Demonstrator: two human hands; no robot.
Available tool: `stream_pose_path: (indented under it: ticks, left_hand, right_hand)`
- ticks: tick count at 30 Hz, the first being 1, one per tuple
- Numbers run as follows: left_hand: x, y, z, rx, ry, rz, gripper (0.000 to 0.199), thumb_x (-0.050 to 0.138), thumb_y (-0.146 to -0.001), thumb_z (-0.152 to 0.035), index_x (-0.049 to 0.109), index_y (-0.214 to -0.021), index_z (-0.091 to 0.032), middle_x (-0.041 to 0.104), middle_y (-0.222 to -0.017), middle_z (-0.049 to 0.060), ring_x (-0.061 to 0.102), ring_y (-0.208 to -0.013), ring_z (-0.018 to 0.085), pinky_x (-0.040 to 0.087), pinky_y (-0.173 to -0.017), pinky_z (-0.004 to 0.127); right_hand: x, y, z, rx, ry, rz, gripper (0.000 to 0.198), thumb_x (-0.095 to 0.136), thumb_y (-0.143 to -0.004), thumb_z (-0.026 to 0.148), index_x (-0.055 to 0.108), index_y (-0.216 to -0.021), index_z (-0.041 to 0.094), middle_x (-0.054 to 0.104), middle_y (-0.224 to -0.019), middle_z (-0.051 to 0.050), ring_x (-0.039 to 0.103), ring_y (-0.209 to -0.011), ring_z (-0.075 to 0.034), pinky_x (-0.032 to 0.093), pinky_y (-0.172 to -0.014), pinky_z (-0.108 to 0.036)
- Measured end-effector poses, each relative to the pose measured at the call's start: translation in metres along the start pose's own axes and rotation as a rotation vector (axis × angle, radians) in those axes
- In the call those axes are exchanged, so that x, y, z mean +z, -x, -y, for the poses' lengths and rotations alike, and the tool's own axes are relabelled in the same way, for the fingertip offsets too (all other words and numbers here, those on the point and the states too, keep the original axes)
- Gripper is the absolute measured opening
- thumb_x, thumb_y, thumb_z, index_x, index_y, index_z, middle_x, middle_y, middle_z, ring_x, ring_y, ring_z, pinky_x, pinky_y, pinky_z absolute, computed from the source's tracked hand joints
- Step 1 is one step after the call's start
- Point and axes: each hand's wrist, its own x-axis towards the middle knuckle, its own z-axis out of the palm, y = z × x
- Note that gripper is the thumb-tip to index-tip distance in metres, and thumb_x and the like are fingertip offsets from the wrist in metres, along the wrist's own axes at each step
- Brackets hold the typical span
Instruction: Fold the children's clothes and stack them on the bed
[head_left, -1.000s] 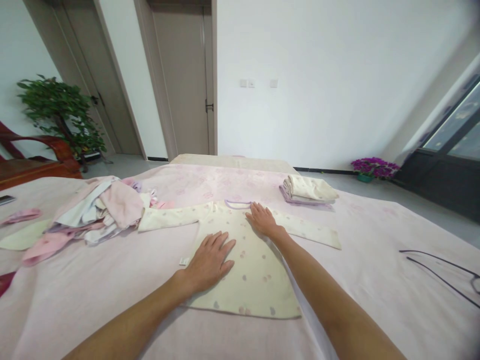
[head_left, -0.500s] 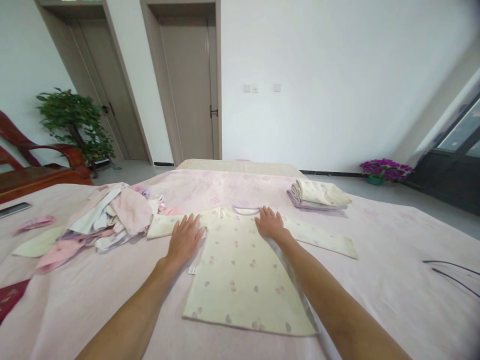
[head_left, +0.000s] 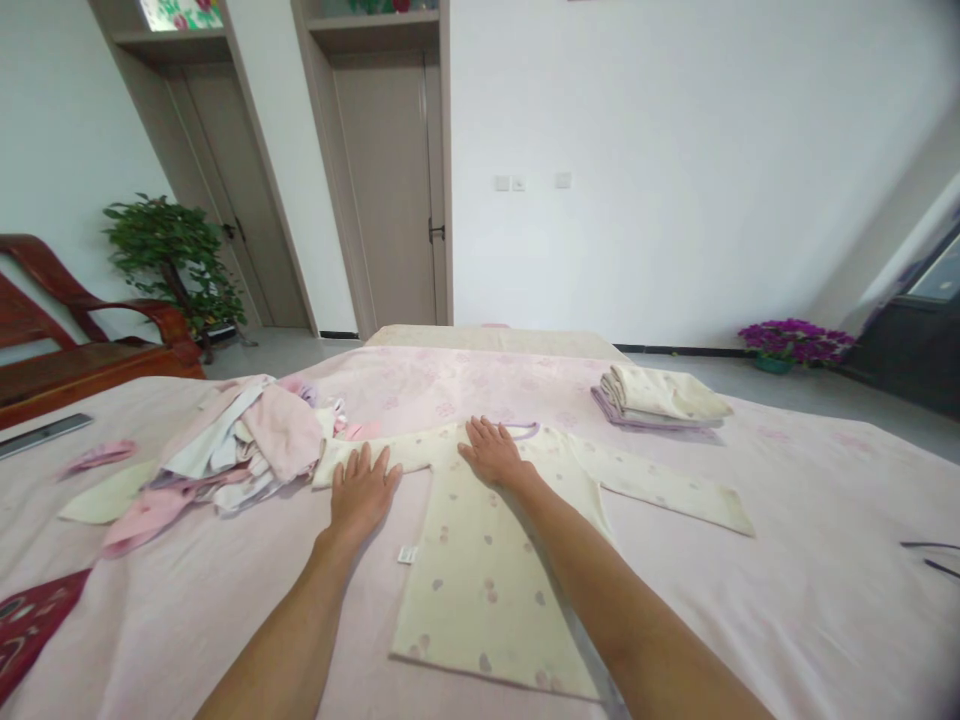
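Note:
A pale yellow long-sleeved shirt [head_left: 487, 570] with small heart prints and a purple collar lies spread flat, both sleeves stretched outward. My left hand [head_left: 365, 490] rests flat with fingers apart on the left sleeve, close to its cuff. Across the upper left of the shirt, by the collar and shoulder, my right hand [head_left: 491, 450] lies palm down with its fingers out. A small white label [head_left: 407, 554] sticks out at the shirt's left side seam. My right forearm covers part of the shirt's right side.
Left of the shirt is a loose heap of pink and white clothes [head_left: 277, 430]. Folded clothes [head_left: 660, 392] are stacked at the back right on the pink bedspread [head_left: 810, 560]. A phone [head_left: 45, 435] and a dark red item [head_left: 37, 620] lie at the left; black cords [head_left: 934, 560] at the right.
My right hand has moved left, from the right of the collar to the left shoulder. My left hand has shifted along the sleeve toward the cuff. The view has tilted up slightly.

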Motion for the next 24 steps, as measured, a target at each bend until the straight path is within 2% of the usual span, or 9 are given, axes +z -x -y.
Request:
stream_pose_path:
  ticks: [6, 11, 17, 21, 24]
  left_hand:
    - [-0.002, 0.0, 0.016, -0.151, 0.022, -0.115, 0.055, 0.038, -0.097, -0.046, 0.049, -0.142, -0.016, 0.039, -0.152, 0.02, 0.031, -0.142, 0.035, 0.025, -0.112, 0.051]
    - [-0.013, 0.003, 0.02, -0.295, 0.108, -0.183, 0.05, 0.034, -0.097, -0.041, 0.052, -0.138, -0.017, 0.045, -0.148, 0.016, 0.046, -0.128, 0.034, 0.037, -0.103, 0.05]
    - [-0.022, 0.005, 0.022, -0.45, 0.19, -0.201, 0.046, 0.041, -0.092, -0.031, 0.052, -0.135, -0.02, 0.056, -0.131, 0.017, 0.052, -0.115, 0.035, 0.041, -0.093, 0.05]
    - [-0.019, 0.007, 0.02, -0.563, 0.19, -0.217, 0.043, 0.047, -0.089, -0.034, 0.057, -0.129, -0.022, 0.053, -0.126, 0.019, 0.05, -0.115, 0.038, 0.041, -0.092, 0.049]
    - [-0.015, 0.008, 0.021, -0.609, 0.202, -0.255, 0.042, 0.051, -0.088, -0.04, 0.059, -0.125, -0.023, 0.049, -0.126, 0.019, 0.048, -0.114, 0.039, 0.04, -0.092, 0.048]
  right_hand:
    - [0.003, -0.004, -0.007, 0.001, 0.006, -0.001, 0.069, 0.016, -0.1, 0.054, 0.02, -0.156, 0.016, 0.015, -0.163, -0.006, 0.007, -0.151, -0.021, 0.004, -0.12, -0.044]
    - [0.001, 0.002, -0.008, 0.044, 0.012, -0.02, 0.069, 0.017, -0.1, 0.054, 0.022, -0.156, 0.014, 0.015, -0.163, -0.008, 0.01, -0.15, -0.023, 0.007, -0.12, -0.045]
    - [-0.01, 0.044, -0.022, 0.155, 0.121, -0.104, 0.069, 0.025, -0.098, 0.052, 0.025, -0.155, 0.012, 0.015, -0.163, -0.012, 0.007, -0.15, -0.029, 0.003, -0.119, -0.051]
    - [-0.013, 0.079, -0.037, 0.254, 0.121, -0.032, 0.07, 0.023, -0.098, 0.055, 0.026, -0.155, 0.014, 0.015, -0.163, -0.012, 0.006, -0.15, -0.03, 0.005, -0.118, -0.053]
    - [-0.009, 0.094, -0.042, 0.301, 0.097, -0.026, 0.07, 0.019, -0.099, 0.057, 0.023, -0.156, 0.017, 0.015, -0.163, -0.011, 0.009, -0.15, -0.031, 0.008, -0.118, -0.054]
